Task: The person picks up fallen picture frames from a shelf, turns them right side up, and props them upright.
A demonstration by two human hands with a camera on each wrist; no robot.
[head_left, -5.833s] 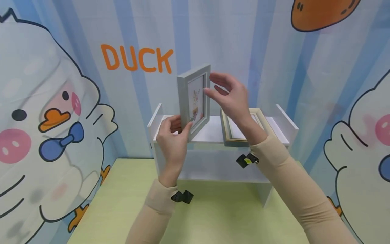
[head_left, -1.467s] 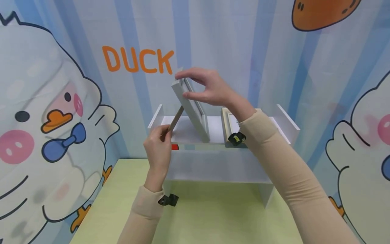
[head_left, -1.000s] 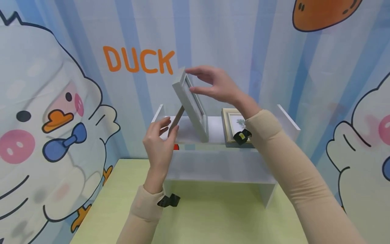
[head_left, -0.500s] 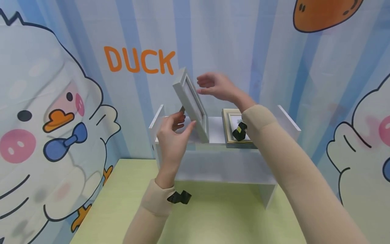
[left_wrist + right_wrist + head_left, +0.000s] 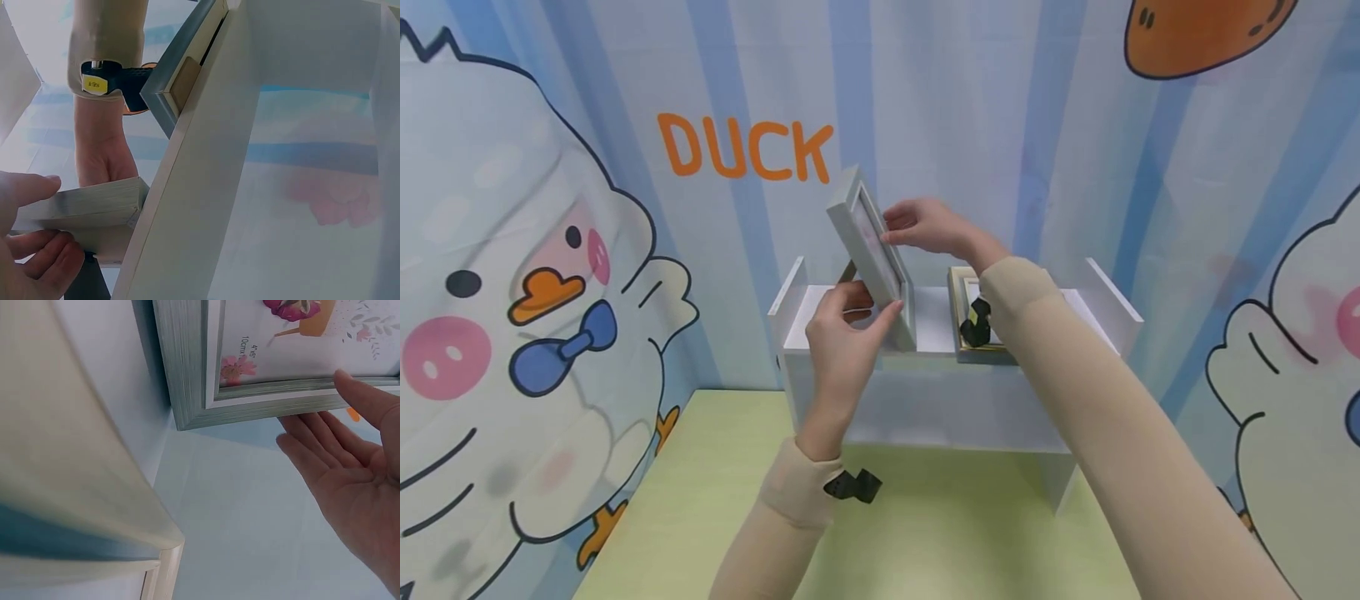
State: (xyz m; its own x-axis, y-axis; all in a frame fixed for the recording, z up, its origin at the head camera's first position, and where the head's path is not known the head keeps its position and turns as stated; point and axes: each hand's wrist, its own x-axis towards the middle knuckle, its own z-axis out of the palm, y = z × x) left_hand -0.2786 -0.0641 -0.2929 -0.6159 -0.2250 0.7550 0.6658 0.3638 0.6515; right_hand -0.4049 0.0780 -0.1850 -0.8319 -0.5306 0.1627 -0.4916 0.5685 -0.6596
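A grey picture frame [image 5: 857,240] stands on the white shelf [image 5: 934,321], leaning back on its support leg [image 5: 847,272]. My left hand [image 5: 844,350] grips its lower near edge, thumb in front and fingers behind; the left wrist view shows fingers [image 5: 53,259] under the frame [image 5: 94,206]. Higher up, my right hand [image 5: 934,227] holds the far edge. In the right wrist view its thumb lies over the front border of the frame [image 5: 187,381], which has a flower print, and the fingers of the hand [image 5: 359,481] pass behind. The fingertips behind are partly hidden.
A cream picture frame [image 5: 957,312] lies on the shelf's right part, partly behind my right sleeve. Raised side panels [image 5: 786,304] bound the shelf. It stands on a pale yellow-green table [image 5: 700,467] before a printed duck curtain [image 5: 955,100].
My left hand has left the support leg and moved right to the frame's lower edge. My right hand came off the top, moved lower and took the far edge. The frame stays leaning.
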